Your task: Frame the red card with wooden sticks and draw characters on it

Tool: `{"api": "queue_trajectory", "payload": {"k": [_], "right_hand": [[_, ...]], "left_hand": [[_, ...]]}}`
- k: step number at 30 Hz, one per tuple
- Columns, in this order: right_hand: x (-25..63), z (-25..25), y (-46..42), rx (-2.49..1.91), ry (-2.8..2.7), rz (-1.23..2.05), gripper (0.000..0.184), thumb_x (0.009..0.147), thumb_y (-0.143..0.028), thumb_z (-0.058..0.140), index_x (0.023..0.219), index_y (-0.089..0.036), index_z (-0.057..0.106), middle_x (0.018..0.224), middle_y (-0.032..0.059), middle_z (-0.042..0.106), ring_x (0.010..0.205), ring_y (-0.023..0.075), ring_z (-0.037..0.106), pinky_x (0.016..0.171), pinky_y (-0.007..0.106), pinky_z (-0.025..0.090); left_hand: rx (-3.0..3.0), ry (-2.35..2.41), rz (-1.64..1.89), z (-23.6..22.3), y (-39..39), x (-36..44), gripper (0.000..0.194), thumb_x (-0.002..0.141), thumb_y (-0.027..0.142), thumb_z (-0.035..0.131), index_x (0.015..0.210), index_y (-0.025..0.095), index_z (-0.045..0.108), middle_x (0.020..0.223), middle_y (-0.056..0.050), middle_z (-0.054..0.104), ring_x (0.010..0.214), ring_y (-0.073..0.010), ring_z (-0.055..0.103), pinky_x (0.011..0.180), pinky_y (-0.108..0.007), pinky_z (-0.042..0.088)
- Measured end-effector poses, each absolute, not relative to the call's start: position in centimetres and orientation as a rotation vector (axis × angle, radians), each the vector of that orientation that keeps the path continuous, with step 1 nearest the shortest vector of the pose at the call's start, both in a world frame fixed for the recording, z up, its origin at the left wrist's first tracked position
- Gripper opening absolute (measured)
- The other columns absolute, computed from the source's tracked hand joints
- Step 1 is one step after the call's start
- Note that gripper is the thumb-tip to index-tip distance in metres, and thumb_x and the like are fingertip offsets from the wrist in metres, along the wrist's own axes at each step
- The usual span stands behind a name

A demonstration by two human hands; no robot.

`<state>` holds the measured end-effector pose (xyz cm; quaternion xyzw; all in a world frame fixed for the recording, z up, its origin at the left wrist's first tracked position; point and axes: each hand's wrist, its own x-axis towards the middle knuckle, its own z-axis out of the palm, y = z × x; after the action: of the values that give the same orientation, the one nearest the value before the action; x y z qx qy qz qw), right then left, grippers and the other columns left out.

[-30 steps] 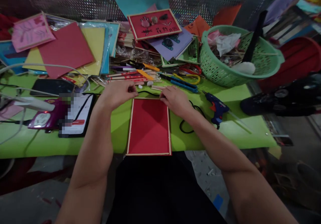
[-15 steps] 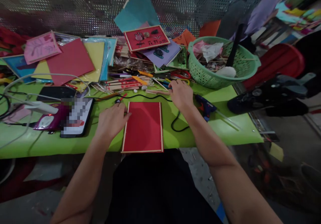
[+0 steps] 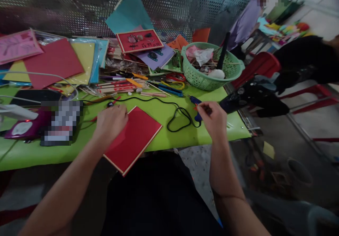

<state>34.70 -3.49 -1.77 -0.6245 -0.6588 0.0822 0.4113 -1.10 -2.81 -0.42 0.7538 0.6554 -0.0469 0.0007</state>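
Note:
A red card (image 3: 134, 133) edged with thin wooden sticks lies turned at an angle, one corner past the table's front edge. My left hand (image 3: 112, 123) is closed over its upper left side, hiding that part of the card. At the right, my right hand (image 3: 214, 118) has its fingers closed at the rear of a blue hot glue gun (image 3: 194, 101); its grip is partly covered. A black cord (image 3: 174, 118) loops from the gun across the green table (image 3: 156, 140).
Behind are sticks and pens, scissors (image 3: 176, 77), a decorated red picture (image 3: 140, 41) and coloured papers (image 3: 54, 63). A green basket (image 3: 212, 79) stands back right. A phone (image 3: 62, 123) and purple power socket (image 3: 28, 126) are at left. Another person (image 3: 243, 24) is farther off.
The red card has turned from straight to slanted under my left hand. My right hand has moved from the card's top edge, rightward to the glue gun. The view has shifted right.

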Motion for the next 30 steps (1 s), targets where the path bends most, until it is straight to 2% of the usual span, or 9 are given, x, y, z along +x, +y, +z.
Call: {"api": "queue_trajectory", "payload": {"k": [5, 8, 11, 15, 19, 23, 26, 30], "right_hand": [[37.3, -3.7, -5.6, -1.859, -1.56, 0.255, 0.037, 0.091, -0.056, 0.059, 0.089, -0.02, 0.068, 0.083, 0.0072, 0.072, 0.073, 0.0225, 0.063, 0.072, 0.035, 0.048], [37.4, -4.2, -5.3, -2.04, -1.608, 0.282, 0.054, 0.091, -0.07, 0.051, 0.09, -0.02, 0.07, 0.086, 0.0113, 0.074, 0.076, 0.0262, 0.064, 0.069, 0.036, 0.044], [37.1, -4.4, -4.5, -2.205, -1.563, 0.27, 0.063, 0.09, -0.075, 0.045, 0.094, -0.018, 0.073, 0.092, 0.016, 0.076, 0.082, 0.0309, 0.066, 0.07, 0.037, 0.043], [36.5, -4.4, -3.5, -2.321, -1.482, 0.244, 0.071, 0.088, -0.079, 0.044, 0.1, -0.016, 0.075, 0.091, 0.0192, 0.077, 0.085, 0.0347, 0.069, 0.072, 0.04, 0.045], [36.3, -4.2, -2.8, -2.361, -1.459, 0.234, 0.069, 0.083, -0.078, 0.052, 0.1, -0.015, 0.076, 0.092, 0.0201, 0.077, 0.085, 0.0359, 0.069, 0.073, 0.041, 0.047], [36.7, -4.3, -2.4, -2.356, -1.446, 0.25, 0.062, 0.077, -0.072, 0.062, 0.098, -0.015, 0.076, 0.092, 0.0196, 0.078, 0.086, 0.0369, 0.07, 0.074, 0.043, 0.048], [37.3, -4.7, -2.2, -2.331, -1.394, 0.249, 0.052, 0.074, -0.063, 0.067, 0.094, -0.016, 0.076, 0.089, 0.0179, 0.077, 0.085, 0.0366, 0.07, 0.075, 0.044, 0.049], [37.8, -5.6, -2.1, -2.106, -1.208, 0.384, 0.042, 0.064, -0.05, 0.075, 0.091, -0.017, 0.074, 0.081, 0.0106, 0.075, 0.075, 0.0292, 0.069, 0.071, 0.041, 0.052]], "left_hand": [[2.536, 1.842, -0.076, -1.1, -0.7, -0.6, 0.03, 0.096, 0.024, 0.038, 0.098, 0.017, 0.068, 0.102, -0.016, 0.074, 0.093, -0.031, 0.068, 0.076, -0.041, 0.044], [2.61, 1.719, -0.009, -1.8, 0.6, 0.0, 0.029, 0.095, 0.023, 0.039, 0.098, 0.018, 0.068, 0.102, -0.014, 0.073, 0.093, -0.0288, 0.067, 0.077, -0.04, 0.045], [2.674, 1.581, 0.047, -2.3, 1.6, 0.6, 0.028, 0.093, 0.019, 0.042, 0.099, 0.019, 0.069, 0.102, -0.013, 0.073, 0.097, -0.0276, 0.066, 0.085, -0.04, 0.046], [2.642, 1.544, 0.152, -2.0, 1.2, 0.6, 0.026, 0.096, 0.021, 0.045, 0.104, 0.02, 0.069, 0.107, -0.011, 0.073, 0.104, -0.0254, 0.065, 0.093, -0.038, 0.045], [2.561, 1.627, 0.371, -1.5, -3.2, -0.3, 0.029, 0.1, 0.037, 0.052, 0.117, 0.019, 0.065, 0.123, -0.013, 0.069, 0.118, -0.0296, 0.061, 0.101, -0.042, 0.043], [2.579, 1.533, 0.317, -2.7, -9.7, -1.1, 0.034, 0.099, 0.045, 0.059, 0.121, 0.021, 0.066, 0.132, -0.012, 0.066, 0.118, -0.0302, 0.061, 0.103, -0.045, 0.042], [2.558, 1.517, 0.343, -4.0, -13.0, -1.5, 0.034, 0.099, 0.037, 0.059, 0.13, 0.024, 0.064, 0.139, -0.012, 0.064, 0.124, -0.0309, 0.059, 0.105, -0.047, 0.04], [2.562, 1.487, 0.393, -4.6, -13.9, -1.8, 0.034, 0.099, 0.017, 0.052, 0.127, 0.029, 0.067, 0.144, -0.007, 0.063, 0.128, -0.0269, 0.059, 0.108, -0.047, 0.038]]}}
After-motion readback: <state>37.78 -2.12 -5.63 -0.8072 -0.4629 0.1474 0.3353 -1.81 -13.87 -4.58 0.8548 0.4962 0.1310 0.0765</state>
